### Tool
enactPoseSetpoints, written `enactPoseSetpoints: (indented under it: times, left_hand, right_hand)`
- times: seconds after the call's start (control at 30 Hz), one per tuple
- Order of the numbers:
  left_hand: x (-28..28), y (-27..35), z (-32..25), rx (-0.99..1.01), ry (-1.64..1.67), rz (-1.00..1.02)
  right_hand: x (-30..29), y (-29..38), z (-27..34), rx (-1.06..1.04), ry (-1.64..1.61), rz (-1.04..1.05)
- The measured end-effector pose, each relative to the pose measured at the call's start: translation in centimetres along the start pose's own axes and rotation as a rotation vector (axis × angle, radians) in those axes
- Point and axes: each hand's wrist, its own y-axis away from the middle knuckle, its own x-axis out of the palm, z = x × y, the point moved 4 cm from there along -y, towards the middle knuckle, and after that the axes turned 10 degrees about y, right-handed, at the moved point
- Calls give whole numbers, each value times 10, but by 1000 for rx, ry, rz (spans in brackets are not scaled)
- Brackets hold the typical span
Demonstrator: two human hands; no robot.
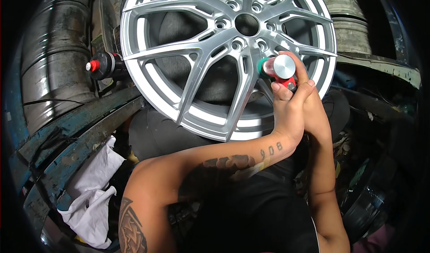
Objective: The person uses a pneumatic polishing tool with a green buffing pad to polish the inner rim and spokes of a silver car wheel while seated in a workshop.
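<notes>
Before me is a silver alloy wheel with split spokes and a round centre bore. My left hand reaches across from the left and grips a small red-and-silver power polisher by its red body. My right hand is wrapped around the same tool from the right, with a finger along its silver head. The tool's green pad is against or just over a spoke near the lug holes; I cannot tell if it touches. The hands hide much of the tool's handle.
To the left, a black bottle with a red cap lies beside the wheel. Worn blue metal bars run below it, with a white cloth hanging there. Large metal drums stand at left, and stacked metal cylinders at the upper right.
</notes>
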Motion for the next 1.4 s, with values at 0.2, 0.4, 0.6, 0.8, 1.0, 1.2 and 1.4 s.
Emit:
enactPoseSetpoints:
  times: [0.2, 0.4, 0.6, 0.8, 1.0, 1.2, 1.4]
  left_hand:
    - [-2, -7, 27, -193, -99, 5]
    - [0, 4, 29, -158, -161, -12]
    - [1, 0, 24, -26, -270, -180]
    - [6, -21, 8, 53, -288, -181]
    - [6, -41, -6, 32, -165, -174]
    - [18, -29, -12, 77, -185, -223]
    - [12, -9, 14, 48, -236, -275]
  right_hand:
    - [-13, 18, -1, 108, 53, -128]
    - [-10, 23, 6, 34, 18, -68]
    - [-5, 13, -5, 21, -60, -34]
    - [-2, -21, 7, 46, -302, 124]
    - [3, -46, 7, 44, -166, 20]
    - [-2, -35, 12, 62, -199, 53]
    - [-6, -17, -12, -42, -66, 103]
